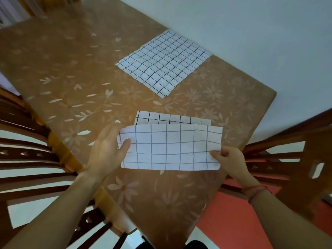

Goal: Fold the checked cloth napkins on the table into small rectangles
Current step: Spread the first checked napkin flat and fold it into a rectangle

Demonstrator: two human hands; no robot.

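Between the 2 hands, a half-folded checked napkin (170, 146) is held over the near part of the floral-covered table (71, 78). On one side the left hand (106, 150) grips its left end, thumb on top and fingers underneath; the right hand (231, 160) pinches its near right corner. Just beyond the fingertips a strip of the same napkin's lower layer shows (its lines look darker). Well beyond the fingers, a 2nd checked napkin (163, 63) lies flat and unfolded by the table's right edge.
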